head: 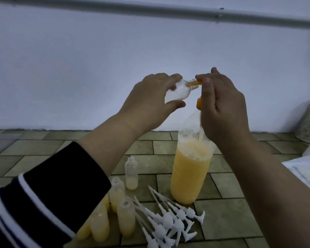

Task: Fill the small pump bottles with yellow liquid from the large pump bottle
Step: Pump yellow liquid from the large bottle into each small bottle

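Your left hand (150,97) grips a small clear plastic bottle (170,93), tilted sideways with its neck on the orange pump spout (195,83); I can't tell if anything is in it. Your right hand (222,104) curls around the pump head of the tall clear bottle (190,169), over half full of frothy yellow liquid. On the tiled floor (231,221), five small open bottles (126,219) hold pale yellow liquid beside loose white pump tops (168,219).

Dim, bluish cast — soft, edges bowed
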{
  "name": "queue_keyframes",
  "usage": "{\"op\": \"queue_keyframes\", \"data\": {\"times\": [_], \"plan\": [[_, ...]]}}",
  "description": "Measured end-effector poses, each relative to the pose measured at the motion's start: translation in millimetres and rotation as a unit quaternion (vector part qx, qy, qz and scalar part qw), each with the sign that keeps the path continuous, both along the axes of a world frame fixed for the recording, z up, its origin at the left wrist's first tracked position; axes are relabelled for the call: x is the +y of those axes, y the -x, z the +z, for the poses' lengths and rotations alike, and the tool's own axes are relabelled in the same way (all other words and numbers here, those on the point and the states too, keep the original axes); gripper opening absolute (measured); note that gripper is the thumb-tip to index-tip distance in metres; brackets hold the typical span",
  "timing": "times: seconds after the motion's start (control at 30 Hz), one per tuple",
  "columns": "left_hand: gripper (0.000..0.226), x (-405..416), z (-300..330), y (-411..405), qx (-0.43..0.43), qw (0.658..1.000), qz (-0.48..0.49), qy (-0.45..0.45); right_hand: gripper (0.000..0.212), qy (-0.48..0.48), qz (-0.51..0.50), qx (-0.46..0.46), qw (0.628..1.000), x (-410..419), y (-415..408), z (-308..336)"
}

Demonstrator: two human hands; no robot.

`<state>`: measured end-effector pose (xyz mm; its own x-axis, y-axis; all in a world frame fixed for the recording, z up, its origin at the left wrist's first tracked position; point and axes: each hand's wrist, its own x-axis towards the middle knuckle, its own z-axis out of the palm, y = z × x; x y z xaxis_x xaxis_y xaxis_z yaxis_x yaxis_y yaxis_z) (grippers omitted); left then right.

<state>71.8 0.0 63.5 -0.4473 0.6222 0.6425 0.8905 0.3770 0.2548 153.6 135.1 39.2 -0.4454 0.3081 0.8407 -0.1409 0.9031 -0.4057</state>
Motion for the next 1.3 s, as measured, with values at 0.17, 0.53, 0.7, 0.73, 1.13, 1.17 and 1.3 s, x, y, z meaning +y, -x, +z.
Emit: {"op": "queue_keyframes", "data": {"times": [0.17,0.53,0.7,0.73,1.13,1.17,1.3], "plan": [[0.049,3,3,0,0.014,1.000,0.006,-0.005,0.042,0.005,0.001,0.026,1.000,-1,6,-1],[0.048,3,-1,3,0.024,0.999,0.021,0.016,0.040,-0.008,0.006,0.010,1.000,2,8,1],[0.048,4,4,2,0.039,0.999,0.019,0.002,0.042,-0.007,0.007,0.044,0.999,2,8,0],[0.048,5,2,1,0.038,0.999,0.018,0.001,0.041,-0.006,0.004,0.049,0.999,3,9,-4],[0.049,6,4,1,0.034,0.999,0.019,-0.008,0.046,-0.017,-0.012,0.028,0.999,2,4,4],[0.050,6,4,1,0.036,0.999,0.021,-0.006,0.045,-0.017,-0.017,0.037,0.999,1,5,2],[0.050,7,-4,0,0.024,0.999,0.021,-0.002,0.042,-0.015,-0.025,0.057,0.998,0,12,-10]]}}
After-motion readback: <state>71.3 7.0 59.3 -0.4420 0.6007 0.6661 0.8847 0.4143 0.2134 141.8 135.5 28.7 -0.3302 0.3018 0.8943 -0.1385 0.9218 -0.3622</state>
